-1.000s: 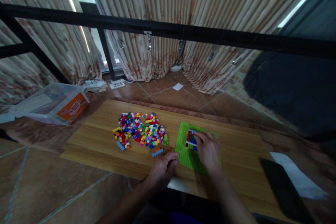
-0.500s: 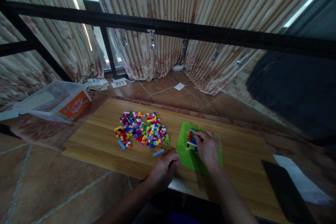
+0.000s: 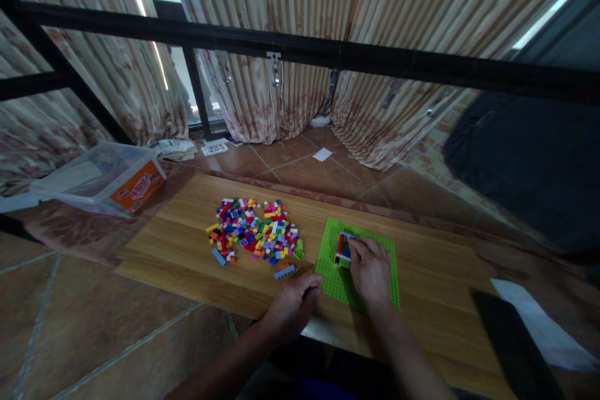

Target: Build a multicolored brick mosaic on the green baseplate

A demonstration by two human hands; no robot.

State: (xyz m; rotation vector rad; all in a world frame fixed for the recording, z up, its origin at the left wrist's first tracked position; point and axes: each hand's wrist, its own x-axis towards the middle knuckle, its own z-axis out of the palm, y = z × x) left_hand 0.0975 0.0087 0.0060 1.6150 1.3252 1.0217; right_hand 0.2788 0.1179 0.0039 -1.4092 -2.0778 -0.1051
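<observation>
A green baseplate (image 3: 332,275) lies on a wooden board (image 3: 187,250). A small build of coloured bricks (image 3: 342,250) stands on the plate. My right hand (image 3: 370,270) rests on the plate with its fingers pressed against the right side of that build. My left hand (image 3: 294,304) sits curled at the board's near edge, touching the plate's left corner; nothing shows in it. A pile of loose coloured bricks (image 3: 255,237) lies left of the plate, with a blue brick (image 3: 284,271) apart near my left hand.
A clear plastic box with an orange label (image 3: 105,178) stands at the far left. A black metal frame (image 3: 328,53) crosses in front of striped curtains. A dark flat object (image 3: 513,340) and a white paper (image 3: 544,331) lie at the right. The floor is tiled.
My right hand's fingers have shifted slightly along the brick build. The view has drifted a little. My left hand stays in place.
</observation>
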